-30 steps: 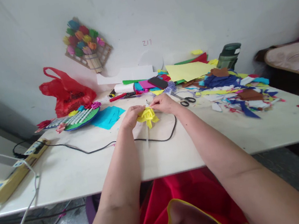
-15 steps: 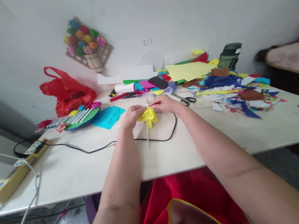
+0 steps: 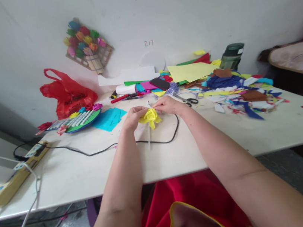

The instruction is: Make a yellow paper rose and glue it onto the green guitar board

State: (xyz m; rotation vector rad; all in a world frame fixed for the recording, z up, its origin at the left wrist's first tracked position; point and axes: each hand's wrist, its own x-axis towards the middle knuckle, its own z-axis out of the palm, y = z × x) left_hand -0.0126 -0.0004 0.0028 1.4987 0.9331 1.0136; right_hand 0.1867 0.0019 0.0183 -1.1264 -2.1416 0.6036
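Observation:
A yellow paper flower (image 3: 151, 118) with folded petals is held above the middle of the table, facing me. My left hand (image 3: 134, 116) pinches its left edge between thumb and fingers. On the other side my right hand (image 3: 167, 104) has its fingers closed at the flower's upper right petal. A thin pale stick (image 3: 149, 138) points down below the flower; whether it is joined to it I cannot tell. Behind the fingers a small whitish tip (image 3: 148, 104) shows, too small to name. Black-handled scissors (image 3: 191, 101) lie just right of my right hand.
A black cable (image 3: 89, 154) runs across the white table (image 3: 73, 181) beneath my hands to a power strip (image 3: 16, 174). Cyan paper (image 3: 109, 119) and a flower-decorated board (image 3: 84, 120) lie left, near a red plastic bag (image 3: 66, 93). Paper scraps (image 3: 239, 93) and a green bottle (image 3: 232, 57) are right.
Both hands keep their hold on the yellow flower, almost in the same place. The view has shifted very slightly.

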